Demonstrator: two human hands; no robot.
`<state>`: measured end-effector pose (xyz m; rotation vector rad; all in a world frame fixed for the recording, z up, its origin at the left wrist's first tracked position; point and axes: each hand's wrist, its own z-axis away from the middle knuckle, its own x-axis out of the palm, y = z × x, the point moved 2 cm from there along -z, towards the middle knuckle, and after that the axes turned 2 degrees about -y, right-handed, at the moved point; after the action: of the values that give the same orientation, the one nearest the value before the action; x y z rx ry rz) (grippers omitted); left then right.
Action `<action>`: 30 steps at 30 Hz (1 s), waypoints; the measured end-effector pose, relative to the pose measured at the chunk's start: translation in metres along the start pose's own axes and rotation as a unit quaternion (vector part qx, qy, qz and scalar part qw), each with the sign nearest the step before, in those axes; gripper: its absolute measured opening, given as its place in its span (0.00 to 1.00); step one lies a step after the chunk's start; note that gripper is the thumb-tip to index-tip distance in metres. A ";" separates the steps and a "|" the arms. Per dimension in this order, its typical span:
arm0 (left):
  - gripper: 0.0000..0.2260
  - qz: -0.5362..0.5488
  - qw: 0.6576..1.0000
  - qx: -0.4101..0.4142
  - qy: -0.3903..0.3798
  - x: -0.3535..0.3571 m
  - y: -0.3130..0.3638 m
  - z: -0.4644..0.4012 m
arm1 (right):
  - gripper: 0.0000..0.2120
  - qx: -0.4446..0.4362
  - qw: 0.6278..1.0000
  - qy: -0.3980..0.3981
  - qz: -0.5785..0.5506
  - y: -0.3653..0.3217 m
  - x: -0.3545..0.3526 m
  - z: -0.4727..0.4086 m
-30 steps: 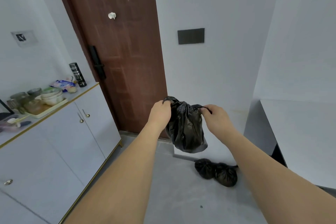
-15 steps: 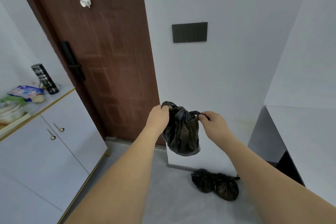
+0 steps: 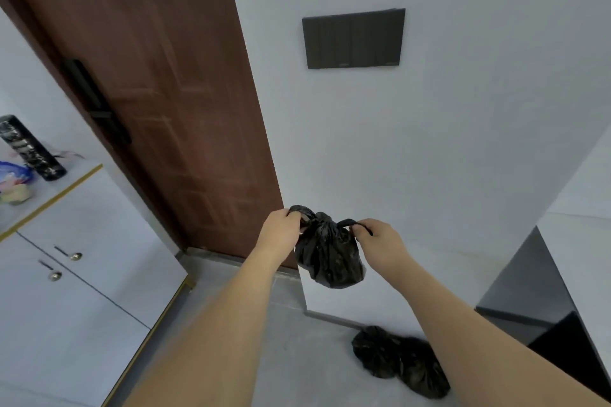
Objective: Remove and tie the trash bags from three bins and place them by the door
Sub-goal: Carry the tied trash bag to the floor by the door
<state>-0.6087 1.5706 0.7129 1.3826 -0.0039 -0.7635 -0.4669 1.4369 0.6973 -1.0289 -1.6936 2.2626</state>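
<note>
Head view, middle of the frame: a black trash bag hangs in the air, the left hand and right hand each with its grip curled tight round one gathered end at the bag's top. Two more tied bags lie on the floor at lower right, by the white wall beside the brown door. White cabinet sits at left.

Held trash bag: thin black plastic, crinkled, slight sheen. Two tied bags on floor: same black plastic, wrinkled. Door: reddish-brown wood grain, satin finish. Walls: smooth matt white. Wall panel: dark, matt. Cabinet: smooth white fronts, round metal knobs, gold edge trim. Floor: grey, smooth, matt.
</note>
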 end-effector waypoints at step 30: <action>0.12 -0.003 0.996 -0.078 0.032 0.361 -0.723 -0.325 | 0.12 0.087 0.991 -0.038 0.090 0.711 0.381 -0.245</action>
<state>-0.5406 1.6858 -0.1477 1.2577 0.1084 -0.7096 -0.4106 1.5614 -0.1346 -1.1103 -1.4493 2.5396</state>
